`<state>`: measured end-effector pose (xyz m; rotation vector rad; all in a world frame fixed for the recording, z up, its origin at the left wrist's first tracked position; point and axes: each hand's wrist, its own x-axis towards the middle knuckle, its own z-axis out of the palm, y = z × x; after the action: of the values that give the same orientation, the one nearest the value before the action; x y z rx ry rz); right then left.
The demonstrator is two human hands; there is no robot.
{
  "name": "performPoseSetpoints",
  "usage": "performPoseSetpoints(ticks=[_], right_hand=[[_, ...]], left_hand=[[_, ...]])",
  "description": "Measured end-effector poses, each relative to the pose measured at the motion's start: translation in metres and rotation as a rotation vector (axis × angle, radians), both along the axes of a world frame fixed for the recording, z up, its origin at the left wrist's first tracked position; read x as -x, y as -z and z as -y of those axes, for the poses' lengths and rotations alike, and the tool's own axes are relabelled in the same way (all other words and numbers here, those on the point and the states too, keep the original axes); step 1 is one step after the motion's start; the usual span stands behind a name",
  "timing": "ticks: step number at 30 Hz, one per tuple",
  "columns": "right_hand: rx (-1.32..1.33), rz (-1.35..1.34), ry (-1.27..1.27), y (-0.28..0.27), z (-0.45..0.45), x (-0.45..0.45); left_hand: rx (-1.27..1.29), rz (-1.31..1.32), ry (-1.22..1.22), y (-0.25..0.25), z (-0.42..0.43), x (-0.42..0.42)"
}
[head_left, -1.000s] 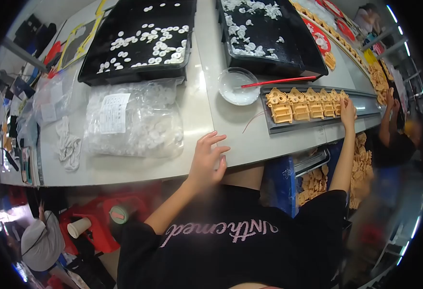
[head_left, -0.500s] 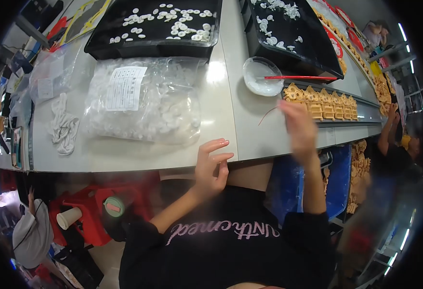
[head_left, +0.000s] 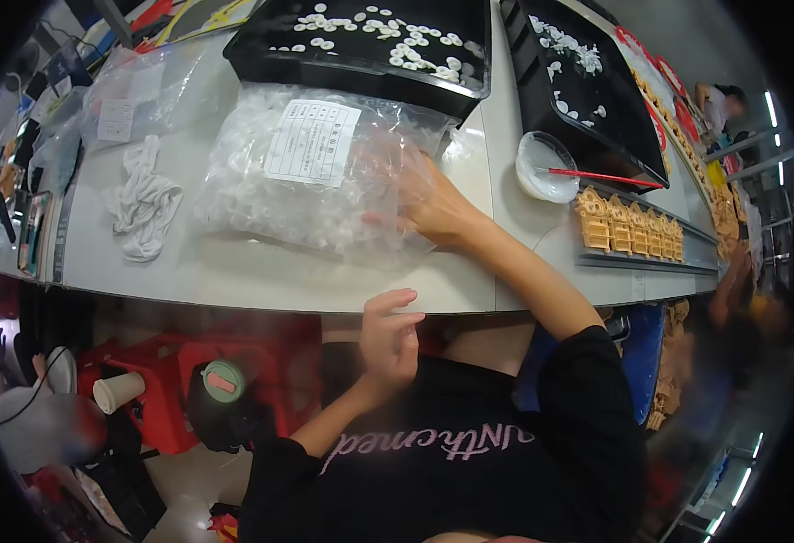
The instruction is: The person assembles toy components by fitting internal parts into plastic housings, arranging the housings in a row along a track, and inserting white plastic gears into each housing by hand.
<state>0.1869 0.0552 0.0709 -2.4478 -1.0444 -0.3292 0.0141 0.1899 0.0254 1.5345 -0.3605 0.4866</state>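
My right hand [head_left: 431, 204] reaches into the open right end of a clear plastic bag [head_left: 243, 195] full of small white pieces. Its fingers show hazily through the film, spread apart; whether they touch any piece is unclear. A printed white label [head_left: 312, 142] lies on the bag's top. My left hand [head_left: 389, 339] hovers in front of the table edge, fingers loosely curved and apart, nothing visible in it. Right of the bag stands a shallow white bowl [head_left: 534, 181] with a red stick [head_left: 600, 176] across its rim. Beside it, several tan moulded parts [head_left: 627, 226] stand in a row on a grey rail [head_left: 655, 261].
Behind the bag, a black tray [head_left: 351, 71] holds white round pieces. Another black tray [head_left: 596, 127] at right holds white bits. A crumpled white cloth [head_left: 143, 204] lies left. Below the table are red stools [head_left: 157, 407] and a blue bin [head_left: 646, 362]. Another person [head_left: 768, 299] is at far right.
My right hand has moved left from beside the tan parts into the plastic bag. My left hand stays near the table edge. The whole view has shifted, with table items now further right.
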Motion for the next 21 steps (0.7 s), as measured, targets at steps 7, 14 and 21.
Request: performPoseSetpoints(ticks=[7,14,21], right_hand=[[0.085,0.153,0.018,0.024,0.005,0.003],[-0.200,0.119,0.066,0.035,-0.003,0.011],[-0.222,0.168,0.121,0.029,-0.007,0.020]], left_hand=[[0.027,0.046,0.074,-0.002,0.009,-0.008],[0.013,0.055,0.092,-0.003,0.017,-0.011],[-0.026,0.030,0.075,-0.005,0.022,-0.009]])
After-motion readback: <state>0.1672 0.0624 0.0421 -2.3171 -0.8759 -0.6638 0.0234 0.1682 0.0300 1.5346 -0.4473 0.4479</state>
